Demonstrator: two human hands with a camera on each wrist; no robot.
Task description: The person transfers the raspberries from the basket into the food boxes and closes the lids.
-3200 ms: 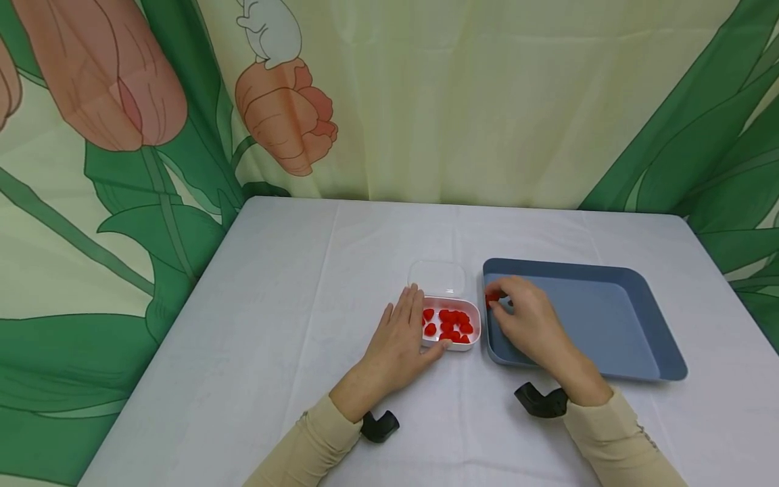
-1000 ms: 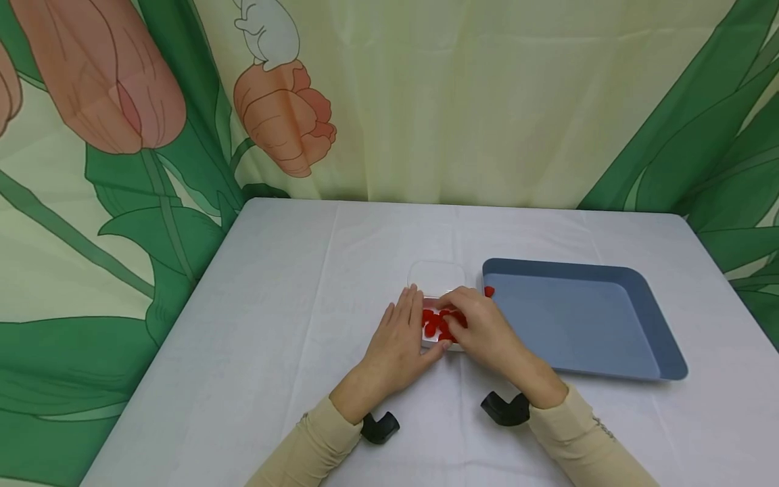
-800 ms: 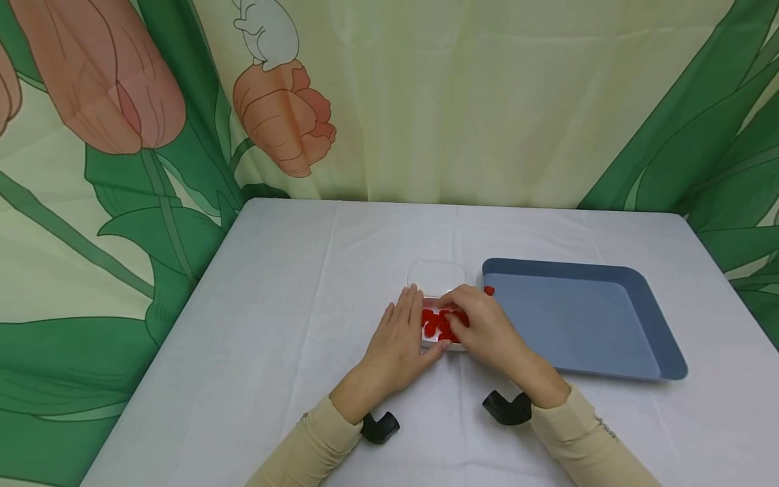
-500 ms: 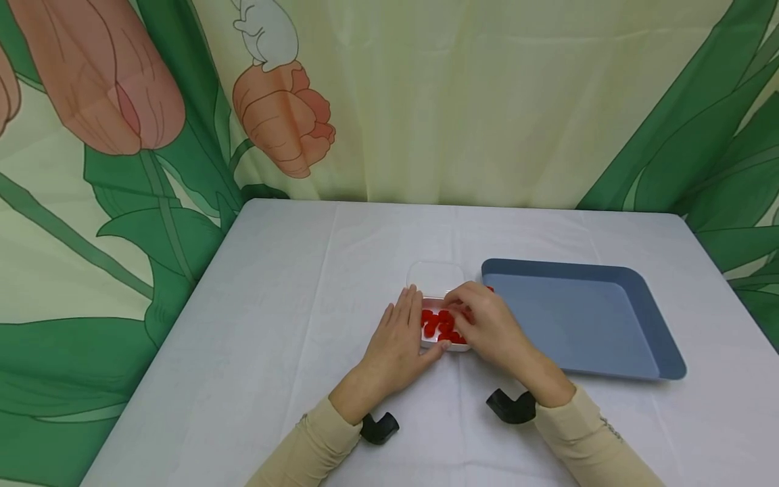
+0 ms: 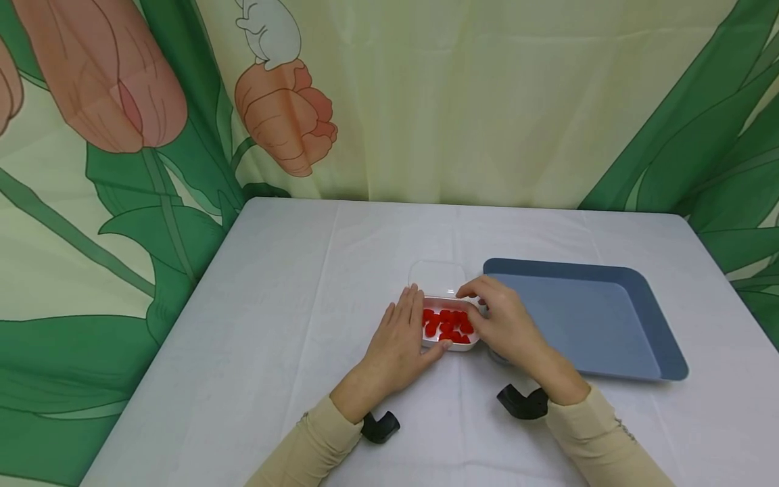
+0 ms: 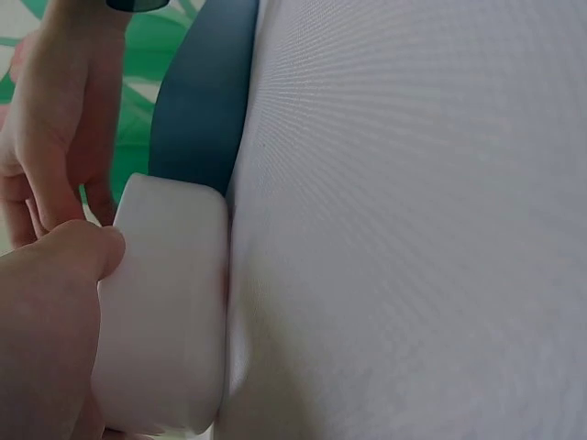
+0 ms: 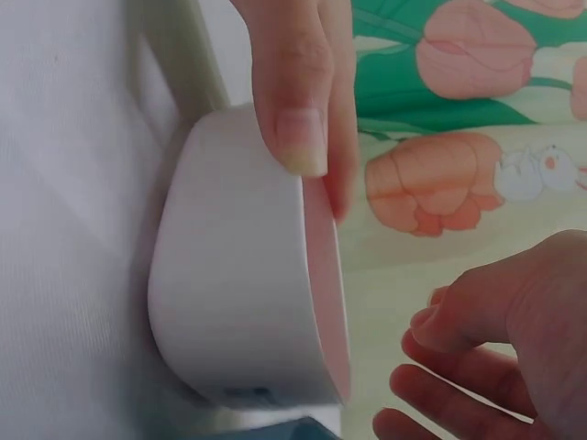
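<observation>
A small white box (image 5: pixel 462 346) with small red pieces (image 5: pixel 447 326) inside stands on the table. My left hand (image 5: pixel 395 338) lies across its left end, thumb at the near rim and fingertips at the far side. In the left wrist view that thumb (image 6: pixel 96 247) sits on the edge of the box's white wall. My right hand (image 5: pixel 505 321) is over the box's right end, thumb and index finger apart. Its fingers (image 7: pixel 459 376) show loosely bent in the right wrist view, with nothing visible between them. A clear lid (image 5: pixel 437 276) lies behind the box.
A blue-grey tray (image 5: pixel 584 318) stands right beside the box; its left edge is partly behind my right hand. White cloth (image 5: pixel 274 338) covers the table. A printed curtain (image 5: pixel 462 101) hangs behind the far edge.
My right hand went from the tray's left edge into the box, then drew back right to its right end. A red piece left at the tray's edge is now hidden. The left hand stays.
</observation>
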